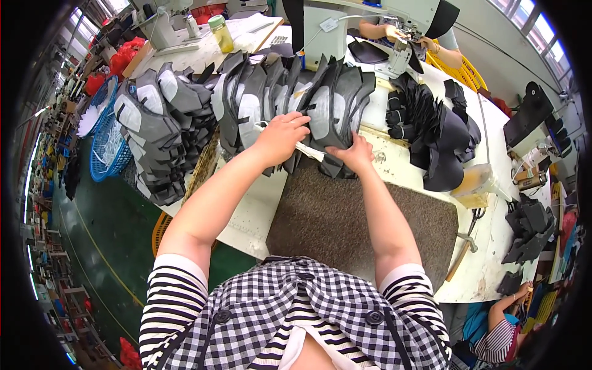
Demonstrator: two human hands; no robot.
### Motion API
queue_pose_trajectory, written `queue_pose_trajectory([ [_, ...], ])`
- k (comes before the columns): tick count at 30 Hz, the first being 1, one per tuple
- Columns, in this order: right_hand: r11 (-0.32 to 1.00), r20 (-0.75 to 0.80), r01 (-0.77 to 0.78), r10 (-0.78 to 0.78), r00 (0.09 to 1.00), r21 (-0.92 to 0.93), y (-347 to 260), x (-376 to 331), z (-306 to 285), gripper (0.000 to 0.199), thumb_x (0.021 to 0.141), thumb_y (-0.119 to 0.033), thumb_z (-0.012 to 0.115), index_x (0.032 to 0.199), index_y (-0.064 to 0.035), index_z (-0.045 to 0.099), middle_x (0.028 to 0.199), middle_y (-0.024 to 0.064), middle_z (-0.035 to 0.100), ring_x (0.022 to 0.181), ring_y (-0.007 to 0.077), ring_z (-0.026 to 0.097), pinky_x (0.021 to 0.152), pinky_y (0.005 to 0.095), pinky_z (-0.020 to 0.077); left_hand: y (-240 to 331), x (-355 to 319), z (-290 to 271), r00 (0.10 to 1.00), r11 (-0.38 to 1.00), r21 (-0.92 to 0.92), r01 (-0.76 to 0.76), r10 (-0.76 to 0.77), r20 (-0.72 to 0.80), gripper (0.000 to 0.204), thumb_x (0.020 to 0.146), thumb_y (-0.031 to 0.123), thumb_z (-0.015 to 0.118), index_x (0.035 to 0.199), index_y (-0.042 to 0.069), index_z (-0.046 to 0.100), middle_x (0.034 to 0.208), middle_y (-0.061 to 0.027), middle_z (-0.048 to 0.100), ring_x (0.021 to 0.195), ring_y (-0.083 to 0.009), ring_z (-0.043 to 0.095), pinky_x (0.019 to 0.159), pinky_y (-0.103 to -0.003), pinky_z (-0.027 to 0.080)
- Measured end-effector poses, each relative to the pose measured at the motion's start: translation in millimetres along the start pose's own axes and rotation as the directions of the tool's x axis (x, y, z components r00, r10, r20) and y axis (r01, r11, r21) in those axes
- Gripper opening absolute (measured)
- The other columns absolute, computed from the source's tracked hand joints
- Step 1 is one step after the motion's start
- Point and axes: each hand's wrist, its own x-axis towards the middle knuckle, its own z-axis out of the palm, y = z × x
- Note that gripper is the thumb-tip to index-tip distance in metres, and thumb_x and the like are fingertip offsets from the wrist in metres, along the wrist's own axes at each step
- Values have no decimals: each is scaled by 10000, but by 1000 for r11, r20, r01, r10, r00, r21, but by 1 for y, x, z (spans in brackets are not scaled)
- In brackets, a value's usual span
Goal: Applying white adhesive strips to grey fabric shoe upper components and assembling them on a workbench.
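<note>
A row of dark grey, curved shoe upper pieces (325, 111) with light grey patches stands on edge along the table in front of me. My left hand (282, 139) is closed over the middle of the row. A white strip (310, 152) shows on either side of its palm; the fingers' inner side is hidden. At the row's right end, my right hand (354, 154) grips the lower edge of the pieces, thumb to the left and fingers behind. Further left lies another heap of similar pieces (151, 123), overlapping down to the table's edge.
A brown rough mat (345, 216) lies before me. Black pieces (435, 132) stand to the right, near a hammer (461, 256) and a yellowish container (475, 185). Blue baskets (110, 151) are at left. A sewing machine (404, 52) and another person's hands (425, 44) are across the table.
</note>
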Motion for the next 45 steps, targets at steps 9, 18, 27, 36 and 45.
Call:
queue_pose_trajectory([
  [9,779,300,-69,-156,941,623,39,33,-15,1037,570,-327,894,1382,65,381,1294,175,539,1162,257,539,1010,332,407,-25,17,22,969,953,287,101,-160,189,317,811,116,563,1115,99,652,1373,-40,504,1250,-219,445,1008,-373,342],
  [18,419,208,-88,-249,946,904,113,29,-108,873,622,-252,829,1341,32,424,1162,104,598,1053,204,581,939,329,455,-41,24,49,986,965,248,83,-116,120,284,817,113,548,1088,124,632,1355,-22,513,1256,-196,446,1000,-383,335],
  [27,774,74,354,-456,887,524,114,-15,-217,911,485,-168,899,1280,26,499,1158,56,581,1076,175,536,986,313,397,-29,26,54,973,951,300,73,-133,187,298,822,107,510,1095,97,628,1357,-47,513,1288,-194,425,1033,-388,310],
  [36,756,110,590,-586,803,-283,126,11,-118,941,468,-147,883,1329,-291,532,1444,58,410,1346,297,354,1119,482,233,-38,6,16,943,964,226,-140,60,327,599,839,24,441,1434,38,374,1550,-77,280,1436,-232,255,1172,-387,228],
  [45,651,-264,724,-757,598,-228,146,-95,-79,463,682,-173,761,1130,-230,656,1235,29,545,1166,258,475,1022,440,319,81,7,0,998,970,-240,-43,52,32,507,737,-22,561,1214,147,590,1173,-74,591,1078,-285,588,842,-380,515],
])
